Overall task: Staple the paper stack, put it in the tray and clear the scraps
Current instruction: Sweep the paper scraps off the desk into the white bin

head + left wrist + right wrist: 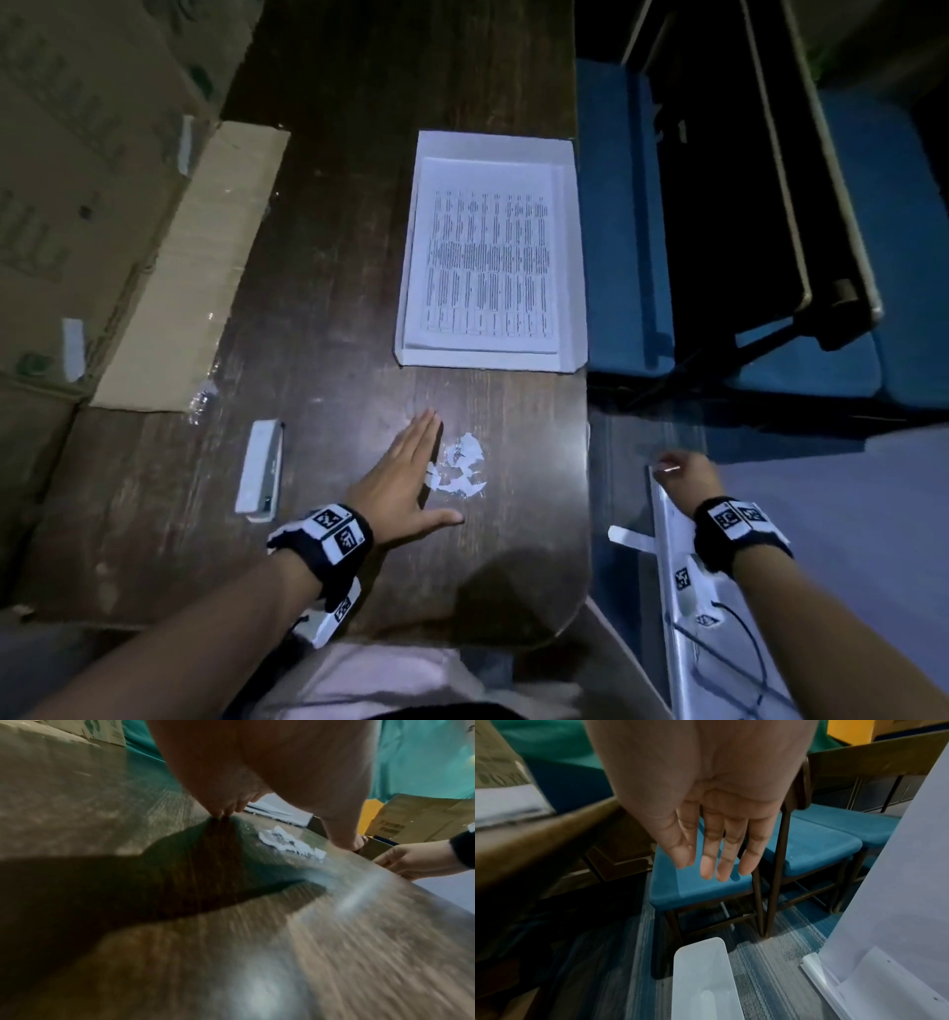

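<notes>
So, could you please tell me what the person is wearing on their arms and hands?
Both forearms are bare, with no sleeves. The left hand and the right hand wear no gloves. Each wrist carries a black band fitted with white blocks printed with black square code markers. A further white marker block hangs under the left wrist. I see no rings.

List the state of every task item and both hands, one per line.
paper stack: lying flat inside the tray
tray: on the table, holding the stack
scraps: loose pile on the table, uncleared
stapler: lying on the table, untouched
left hand: open, flat beside the scraps
right hand: open, empty, off the table edge
</notes>
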### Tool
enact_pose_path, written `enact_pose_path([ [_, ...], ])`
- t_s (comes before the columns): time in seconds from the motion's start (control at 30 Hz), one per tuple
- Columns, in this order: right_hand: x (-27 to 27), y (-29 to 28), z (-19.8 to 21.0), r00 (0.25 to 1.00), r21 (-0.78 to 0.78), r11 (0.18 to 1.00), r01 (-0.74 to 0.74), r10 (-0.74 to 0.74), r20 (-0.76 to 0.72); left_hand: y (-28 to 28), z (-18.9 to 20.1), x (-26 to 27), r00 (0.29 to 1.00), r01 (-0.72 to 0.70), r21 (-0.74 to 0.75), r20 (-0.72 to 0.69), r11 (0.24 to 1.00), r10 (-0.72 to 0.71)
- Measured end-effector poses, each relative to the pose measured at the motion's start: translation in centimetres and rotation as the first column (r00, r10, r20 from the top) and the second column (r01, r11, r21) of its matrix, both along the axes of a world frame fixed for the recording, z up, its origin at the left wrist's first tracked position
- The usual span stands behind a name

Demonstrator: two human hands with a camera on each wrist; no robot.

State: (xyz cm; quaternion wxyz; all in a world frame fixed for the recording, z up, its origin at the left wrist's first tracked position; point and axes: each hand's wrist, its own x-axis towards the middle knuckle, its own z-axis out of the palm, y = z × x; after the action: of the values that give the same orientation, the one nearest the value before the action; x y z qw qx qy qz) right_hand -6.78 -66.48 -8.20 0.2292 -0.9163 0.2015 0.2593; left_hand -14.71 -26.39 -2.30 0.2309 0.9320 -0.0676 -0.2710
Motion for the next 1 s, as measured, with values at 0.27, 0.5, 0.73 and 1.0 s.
enact_pose_path([
  [0.27, 1.4, -1.3, -11.7, 0.979, 0.004, 0.999, -0.036, 0.036, -0.2, -1.8, -1.6, -0.7, 0.98, -0.196, -0.096, 0.012, 0.976, 0.198],
  [0.5, 2.9, -1.0, -22.6, 0.928, 0.026, 1.0, -0.001, 0.011, -0.371, -1.3, -2.0, -0.8, 0.979, -0.126, -0.182, 0.135, 0.975, 0.151],
  [0.73, 4.3, -0.9, -30.0, 0.914, 0.037, 0.996, -0.08, 0.088, -0.397, -0.5, -2.7, -0.9, 0.972, -0.09, -0.158, 0.201, 0.983, 0.122],
  [1.0, 3.5, -0.4, -35.2, 0.954, 0.053, 0.992, -0.117, 0.127, -0.271, 0.1, -3.0, -0.1, 0.97, -0.037, -0.088, 0.235, 0.995, 0.057],
])
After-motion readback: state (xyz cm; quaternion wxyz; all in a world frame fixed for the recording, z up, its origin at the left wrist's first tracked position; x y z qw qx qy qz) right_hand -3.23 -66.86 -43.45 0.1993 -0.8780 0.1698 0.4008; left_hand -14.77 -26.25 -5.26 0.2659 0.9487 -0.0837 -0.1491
